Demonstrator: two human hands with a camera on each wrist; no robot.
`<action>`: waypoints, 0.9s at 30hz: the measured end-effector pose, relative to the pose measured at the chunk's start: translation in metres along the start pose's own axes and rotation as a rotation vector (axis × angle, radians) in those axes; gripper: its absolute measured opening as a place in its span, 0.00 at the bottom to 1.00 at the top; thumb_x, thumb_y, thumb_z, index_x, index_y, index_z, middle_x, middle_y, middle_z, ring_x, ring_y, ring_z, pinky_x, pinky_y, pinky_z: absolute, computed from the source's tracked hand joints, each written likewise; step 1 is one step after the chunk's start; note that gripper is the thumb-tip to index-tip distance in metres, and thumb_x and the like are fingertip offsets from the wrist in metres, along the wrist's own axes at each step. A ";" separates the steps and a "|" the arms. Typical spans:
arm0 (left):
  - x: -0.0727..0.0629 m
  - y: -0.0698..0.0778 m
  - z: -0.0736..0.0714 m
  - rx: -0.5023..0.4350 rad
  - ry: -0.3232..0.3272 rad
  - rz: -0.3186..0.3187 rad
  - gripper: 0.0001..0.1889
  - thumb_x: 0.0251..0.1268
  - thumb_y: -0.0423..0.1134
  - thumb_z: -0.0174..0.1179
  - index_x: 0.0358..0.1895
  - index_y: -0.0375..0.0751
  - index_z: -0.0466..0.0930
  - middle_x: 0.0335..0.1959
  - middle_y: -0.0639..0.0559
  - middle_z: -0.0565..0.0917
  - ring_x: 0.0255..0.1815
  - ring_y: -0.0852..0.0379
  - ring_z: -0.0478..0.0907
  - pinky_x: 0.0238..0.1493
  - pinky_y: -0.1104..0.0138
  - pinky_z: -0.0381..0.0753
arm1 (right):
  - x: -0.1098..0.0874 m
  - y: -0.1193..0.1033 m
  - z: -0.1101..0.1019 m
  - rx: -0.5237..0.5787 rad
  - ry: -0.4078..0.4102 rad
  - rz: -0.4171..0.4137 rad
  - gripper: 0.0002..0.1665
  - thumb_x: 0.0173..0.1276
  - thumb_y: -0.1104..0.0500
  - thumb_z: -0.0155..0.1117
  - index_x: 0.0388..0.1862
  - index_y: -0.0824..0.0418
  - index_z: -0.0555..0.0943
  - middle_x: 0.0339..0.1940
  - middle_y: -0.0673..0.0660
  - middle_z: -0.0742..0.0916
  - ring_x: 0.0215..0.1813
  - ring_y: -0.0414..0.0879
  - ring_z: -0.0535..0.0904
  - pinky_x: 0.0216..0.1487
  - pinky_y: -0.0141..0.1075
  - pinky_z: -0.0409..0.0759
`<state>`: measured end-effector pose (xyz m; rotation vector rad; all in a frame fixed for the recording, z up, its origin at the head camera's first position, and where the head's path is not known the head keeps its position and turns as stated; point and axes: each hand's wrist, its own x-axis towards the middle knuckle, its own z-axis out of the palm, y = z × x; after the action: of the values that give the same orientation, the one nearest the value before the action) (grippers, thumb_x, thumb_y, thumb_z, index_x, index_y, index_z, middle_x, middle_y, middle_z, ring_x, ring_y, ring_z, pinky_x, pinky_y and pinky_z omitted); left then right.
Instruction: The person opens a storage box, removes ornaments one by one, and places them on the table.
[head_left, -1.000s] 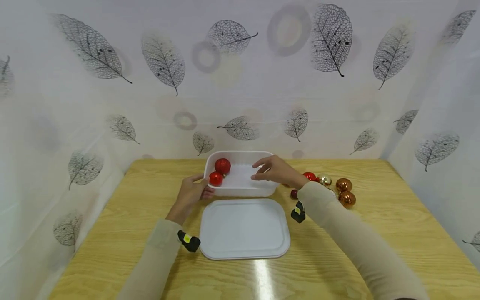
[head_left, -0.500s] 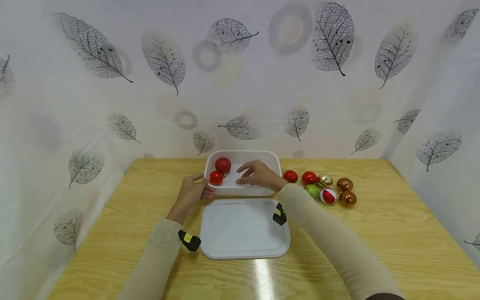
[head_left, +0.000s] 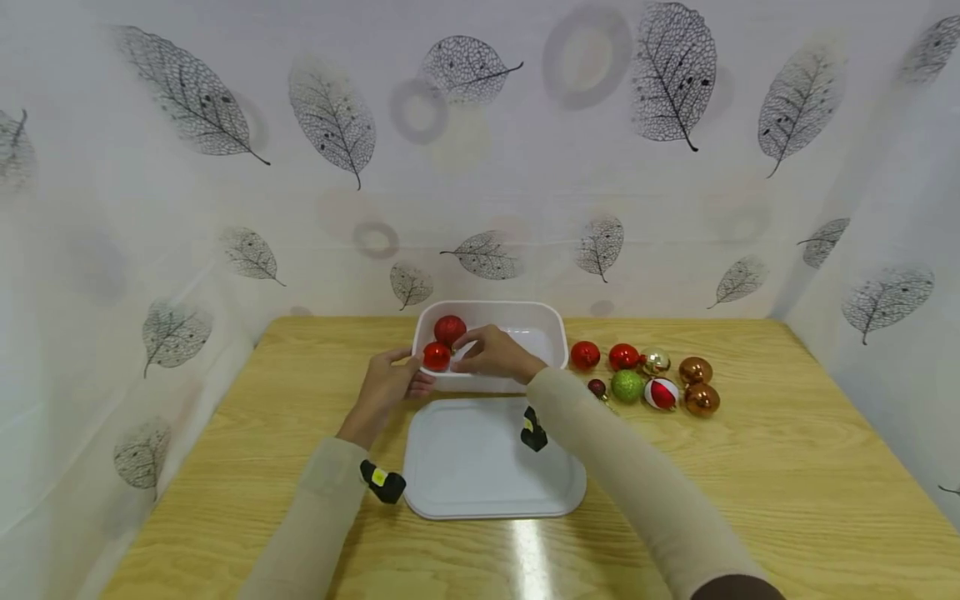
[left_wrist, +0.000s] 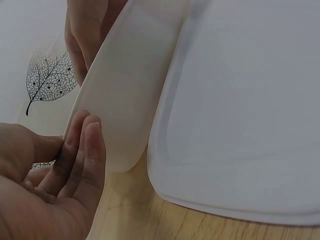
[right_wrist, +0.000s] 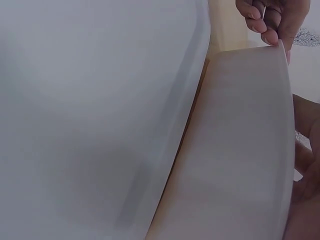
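Observation:
My left hand (head_left: 386,385) holds the left end of a white plastic box (head_left: 491,383), its thumb and fingers pinching the rim. In the left wrist view that grip shows against the box wall (left_wrist: 125,90). Two red Christmas balls lie in the box's left end: a darker one (head_left: 450,330) behind and a shiny one (head_left: 437,357) in front. My right hand (head_left: 497,353) reaches into the box over its front rim, bent fingertips right beside the balls. Whether they pinch anything is hidden; the box wall also covers them in the right wrist view.
A white lid (head_left: 495,458) lies flat in front of the box. Several Christmas balls sit right of it on the wooden table (head_left: 787,467), among them a green one (head_left: 627,386), a red-and-white one (head_left: 662,393) and a copper one (head_left: 702,400). A leaf-patterned curtain (head_left: 480,183) stands behind.
My right hand has moved left and down inside the box to the two red balls, uncovering the balls on the table. The left hand keeps its grip on the rim.

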<state>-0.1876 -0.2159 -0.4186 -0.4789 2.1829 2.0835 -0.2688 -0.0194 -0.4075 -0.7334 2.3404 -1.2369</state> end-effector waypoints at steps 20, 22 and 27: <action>-0.001 0.001 0.000 0.024 -0.008 -0.007 0.24 0.80 0.41 0.54 0.71 0.31 0.69 0.31 0.42 0.87 0.28 0.55 0.86 0.37 0.65 0.90 | 0.019 0.001 0.013 0.075 -0.006 0.021 0.28 0.65 0.63 0.74 0.62 0.72 0.78 0.48 0.69 0.87 0.34 0.47 0.85 0.36 0.34 0.88; -0.001 0.001 0.000 0.023 -0.007 -0.007 0.24 0.80 0.41 0.54 0.71 0.31 0.68 0.30 0.42 0.87 0.28 0.55 0.86 0.37 0.65 0.90 | 0.020 0.000 0.014 0.068 -0.011 0.030 0.28 0.65 0.62 0.74 0.62 0.71 0.79 0.49 0.67 0.87 0.34 0.47 0.84 0.37 0.34 0.87; -0.001 0.001 0.000 0.001 -0.009 0.000 0.25 0.80 0.39 0.53 0.72 0.29 0.66 0.28 0.44 0.87 0.27 0.55 0.86 0.35 0.65 0.90 | 0.021 -0.004 0.016 -0.007 -0.037 0.027 0.26 0.66 0.57 0.74 0.60 0.67 0.81 0.50 0.61 0.87 0.42 0.48 0.83 0.44 0.35 0.86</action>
<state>-0.1872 -0.2156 -0.4173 -0.4691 2.1786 2.0810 -0.2757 -0.0441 -0.4146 -0.7184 2.3187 -1.1939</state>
